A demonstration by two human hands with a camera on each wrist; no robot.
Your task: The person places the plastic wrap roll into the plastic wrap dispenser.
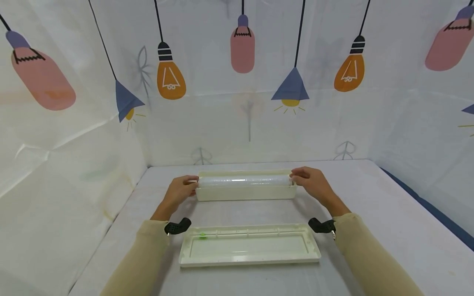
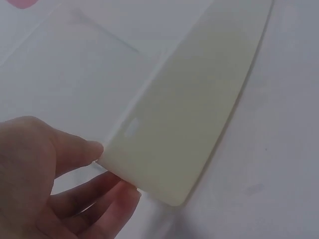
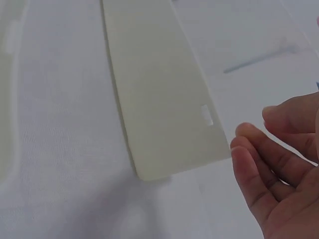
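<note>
A roll of clear plastic wrap (image 1: 244, 181) lies lengthwise in a long cream box (image 1: 246, 193) toward the back of the table. My left hand (image 1: 179, 190) is at the box's left end, thumb tip at the upper corner and fingertips against the end wall in the left wrist view. At the other end, my right hand (image 1: 314, 185) has its fingertips right by the box's end edge and the roll's end. Its thumb (image 3: 291, 115) stands apart from the fingers in the right wrist view. The box's front wall has a small slot (image 3: 207, 115) near its end.
Nearer to me lies a cream lid (image 1: 248, 246), its inner side up, with a small green piece (image 1: 203, 236) on its rim. White sheeting (image 1: 237, 123) printed with hanging lamps stands behind the white table (image 1: 385, 230) and along its sides.
</note>
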